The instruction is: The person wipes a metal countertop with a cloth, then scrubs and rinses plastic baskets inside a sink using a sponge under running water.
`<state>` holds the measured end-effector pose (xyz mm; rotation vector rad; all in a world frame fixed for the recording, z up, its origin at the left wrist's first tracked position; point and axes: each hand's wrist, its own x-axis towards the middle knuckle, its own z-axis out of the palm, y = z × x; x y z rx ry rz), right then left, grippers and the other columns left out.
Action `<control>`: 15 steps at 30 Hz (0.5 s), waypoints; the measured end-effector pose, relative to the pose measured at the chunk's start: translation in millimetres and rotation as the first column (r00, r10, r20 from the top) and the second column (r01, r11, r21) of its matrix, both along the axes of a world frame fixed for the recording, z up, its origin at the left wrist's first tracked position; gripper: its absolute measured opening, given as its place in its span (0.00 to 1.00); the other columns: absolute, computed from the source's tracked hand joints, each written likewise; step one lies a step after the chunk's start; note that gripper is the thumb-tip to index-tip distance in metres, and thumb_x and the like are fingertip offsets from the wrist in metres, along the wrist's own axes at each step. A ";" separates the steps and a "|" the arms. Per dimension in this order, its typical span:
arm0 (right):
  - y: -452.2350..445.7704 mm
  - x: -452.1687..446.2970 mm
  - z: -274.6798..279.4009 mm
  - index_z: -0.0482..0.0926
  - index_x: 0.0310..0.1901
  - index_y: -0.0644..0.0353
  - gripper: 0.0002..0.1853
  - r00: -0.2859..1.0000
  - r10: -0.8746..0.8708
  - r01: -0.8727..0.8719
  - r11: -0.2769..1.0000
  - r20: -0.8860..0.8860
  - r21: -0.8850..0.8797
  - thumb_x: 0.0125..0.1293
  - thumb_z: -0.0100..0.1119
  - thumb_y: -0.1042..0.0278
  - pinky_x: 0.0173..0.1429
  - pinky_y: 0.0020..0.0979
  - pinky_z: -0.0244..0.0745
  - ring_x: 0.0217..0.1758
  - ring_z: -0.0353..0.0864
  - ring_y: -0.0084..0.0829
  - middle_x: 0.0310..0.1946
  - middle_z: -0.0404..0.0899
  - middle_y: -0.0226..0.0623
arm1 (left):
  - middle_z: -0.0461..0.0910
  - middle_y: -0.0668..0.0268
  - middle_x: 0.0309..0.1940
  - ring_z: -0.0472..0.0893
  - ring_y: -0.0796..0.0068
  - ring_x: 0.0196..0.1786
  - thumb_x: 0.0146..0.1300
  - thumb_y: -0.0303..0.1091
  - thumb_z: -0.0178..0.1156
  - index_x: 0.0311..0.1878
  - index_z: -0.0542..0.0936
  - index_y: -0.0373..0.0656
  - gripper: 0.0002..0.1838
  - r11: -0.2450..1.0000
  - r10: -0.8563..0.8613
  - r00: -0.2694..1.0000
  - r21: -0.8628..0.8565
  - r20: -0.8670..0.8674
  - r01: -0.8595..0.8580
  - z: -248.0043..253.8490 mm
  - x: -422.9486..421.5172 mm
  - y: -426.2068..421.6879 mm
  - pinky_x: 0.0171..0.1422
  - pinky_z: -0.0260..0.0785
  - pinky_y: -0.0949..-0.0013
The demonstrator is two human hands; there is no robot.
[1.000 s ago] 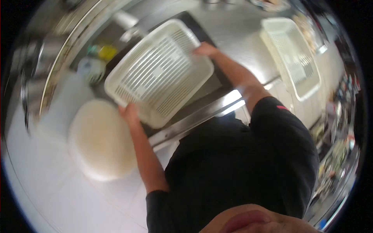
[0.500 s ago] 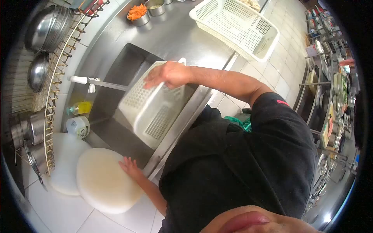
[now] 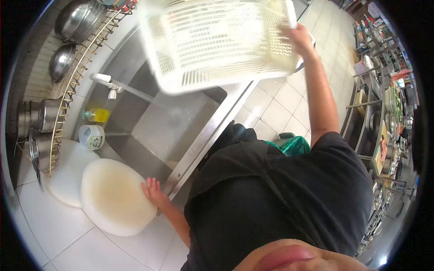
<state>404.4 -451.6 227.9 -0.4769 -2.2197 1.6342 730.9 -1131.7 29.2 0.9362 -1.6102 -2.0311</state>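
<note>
My right hand [image 3: 301, 40] grips the right end of a white perforated plastic basket [image 3: 203, 47]. The basket is raised above the sink and counter, somewhat blurred, with its far part cut off by the view's top edge. Low on the left, my left hand [image 3: 154, 193] rests with fingers apart against the edge of a thick round chopping board [image 3: 115, 196]. That board leans near a second pale board [image 3: 70, 174]. Below the basket lies the metal sink [image 3: 174, 117], its bottom wet.
A white-handled faucet [image 3: 106, 81] reaches over the sink. Beside the sink stand a yellow soap bottle [image 3: 99, 115] and a white tub [image 3: 91, 137]. A wire rack [image 3: 68, 97] at left carries metal bowls [image 3: 80, 21] and pots [image 3: 49, 115]. Crowded shelves [image 3: 375, 104] line the right.
My right hand has lifted the basket out of the sink, up and to the right. The carrot bowl and the counter basket are no longer distinguishable. My left hand stays at the board.
</note>
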 end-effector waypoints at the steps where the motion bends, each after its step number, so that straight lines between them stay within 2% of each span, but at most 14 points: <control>1: 24.9 15.3 12.2 0.76 0.55 0.73 0.22 1.000 -0.010 0.010 0.998 -0.002 -0.064 0.62 0.67 0.69 0.41 0.34 0.81 0.35 0.84 0.33 0.37 0.84 0.43 | 0.70 0.47 0.67 0.77 0.59 0.60 0.67 0.22 0.57 0.77 0.54 0.38 0.37 1.000 0.016 1.000 0.011 0.019 -0.016 -1.8 -2.6 1.5 0.66 0.68 0.57; 2: 39.9 31.0 25.6 0.76 0.55 0.74 0.22 0.992 -0.098 0.100 0.995 0.081 -0.011 0.62 0.66 0.71 0.40 0.34 0.80 0.36 0.85 0.33 0.36 0.83 0.43 | 0.71 0.48 0.67 0.77 0.60 0.60 0.67 0.22 0.57 0.77 0.54 0.38 0.37 0.999 0.030 0.999 0.022 0.041 -0.031 -2.4 -4.5 2.6 0.66 0.68 0.58; 3: 74.3 32.8 16.4 0.76 0.55 0.74 0.23 0.993 -0.114 0.116 0.990 0.028 -0.076 0.60 0.64 0.71 0.40 0.36 0.80 0.37 0.85 0.35 0.37 0.84 0.46 | 0.71 0.48 0.67 0.77 0.60 0.59 0.67 0.22 0.56 0.77 0.54 0.38 0.37 0.999 0.035 0.998 0.040 0.045 -0.037 -1.9 -6.7 3.2 0.65 0.68 0.58; 6: 154.7 32.8 -9.9 0.78 0.54 0.75 0.22 0.965 -0.247 0.246 0.969 0.087 0.025 0.59 0.62 0.70 0.43 0.37 0.80 0.40 0.86 0.39 0.42 0.84 0.50 | 0.71 0.49 0.67 0.77 0.60 0.59 0.68 0.24 0.55 0.77 0.55 0.38 0.36 0.997 0.021 0.998 0.072 0.053 -0.024 -1.1 -6.2 2.2 0.65 0.68 0.58; 8: 185.9 14.7 -45.5 0.79 0.51 0.74 0.21 0.948 -0.313 0.315 0.949 0.057 -0.032 0.57 0.62 0.69 0.42 0.37 0.80 0.39 0.86 0.39 0.41 0.84 0.49 | 0.71 0.49 0.66 0.76 0.59 0.60 0.68 0.26 0.55 0.77 0.55 0.38 0.35 0.997 -0.016 0.999 0.074 0.035 0.013 -5.1 -9.5 -1.3 0.66 0.67 0.58; 10: 157.4 22.0 -39.2 0.80 0.50 0.73 0.22 0.919 -0.385 0.389 0.920 0.089 -0.042 0.56 0.65 0.66 0.40 0.37 0.80 0.39 0.85 0.40 0.40 0.84 0.48 | 0.68 0.47 0.68 0.73 0.53 0.64 0.71 0.31 0.54 0.77 0.53 0.40 0.34 0.996 -0.063 0.998 0.062 0.010 0.062 -5.2 -10.9 -5.6 0.70 0.64 0.54; 12: 151.8 12.6 -59.2 0.78 0.56 0.70 0.28 0.929 -0.308 0.331 0.940 0.205 -0.088 0.56 0.65 0.61 0.47 0.44 0.81 0.44 0.85 0.47 0.46 0.84 0.48 | 0.67 0.46 0.69 0.72 0.50 0.66 0.73 0.34 0.54 0.77 0.52 0.41 0.34 0.995 -0.095 0.995 0.036 0.007 0.094 -4.2 -10.2 -8.8 0.72 0.62 0.51; 15: 207.8 -30.1 -131.4 0.76 0.65 0.58 0.34 0.878 -0.385 0.256 0.880 0.285 0.401 0.57 0.65 0.51 0.67 0.48 0.72 0.57 0.82 0.54 0.57 0.82 0.47 | 0.66 0.46 0.70 0.71 0.50 0.67 0.73 0.35 0.54 0.77 0.52 0.41 0.34 0.994 -0.108 0.994 -0.003 0.028 0.108 -2.8 -6.6 -12.8 0.73 0.61 0.50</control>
